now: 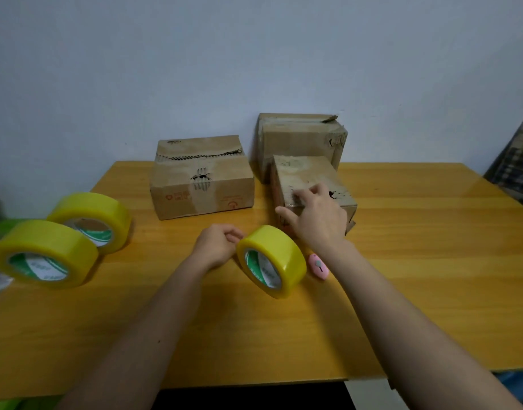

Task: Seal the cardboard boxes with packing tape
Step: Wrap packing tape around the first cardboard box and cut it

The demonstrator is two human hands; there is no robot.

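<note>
Bare table (431, 261) right of small box (307, 176)

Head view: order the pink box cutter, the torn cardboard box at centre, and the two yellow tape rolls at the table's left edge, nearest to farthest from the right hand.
From the right hand:
1. Pink box cutter, just below the wrist.
2. Torn cardboard box, to the left, toward the wall.
3. Two yellow tape rolls, far left; the rear one is slightly nearer.

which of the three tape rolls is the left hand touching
The tape roll nearest the table's middle, beside the pink cutter. The left hand touches its edge; the other two rolls sit untouched at far left.
</note>
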